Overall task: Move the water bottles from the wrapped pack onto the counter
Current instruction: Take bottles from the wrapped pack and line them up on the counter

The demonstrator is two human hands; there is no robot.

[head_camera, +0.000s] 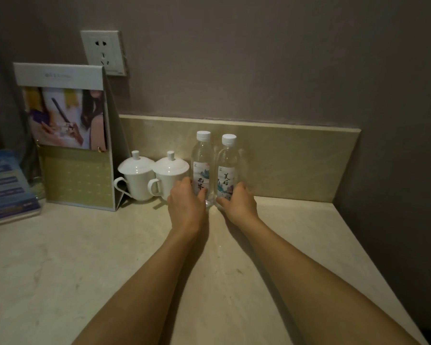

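Left hand (186, 200) curled round the base of the left bottle (202, 168); right hand (240, 201) likewise wrapped low on the right bottle (228, 170). Table (110, 257): pale stone, both bottles upright on it, side by side, near the backsplash (296, 155). No wrapped pack in view. Leaflet stand (75, 155) far left, two lidded cups (154, 175) just beside the left bottle. Step reads as setting down and squaring up. Advice: settle both bases flat, labels forward, then release straight back; mind the nearer cup's handle.
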